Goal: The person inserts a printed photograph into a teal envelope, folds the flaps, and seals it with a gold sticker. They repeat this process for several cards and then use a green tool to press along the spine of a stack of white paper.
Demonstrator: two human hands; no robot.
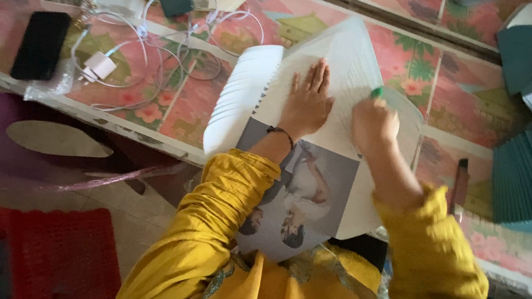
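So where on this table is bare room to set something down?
Free: patterned tablecloth between the white sheets and teal paper fans. Smaller patch between the phone and charger. Crowded: the cables and both hands' spot.

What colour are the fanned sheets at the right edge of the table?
Dark teal, seen in the head view: fanned sheets.

We note one screen: a black phone [41,44], rectangular, dark and blank, lying flat at the table's left edge. Just beside it lies crumpled clear plastic wrapping [50,86].
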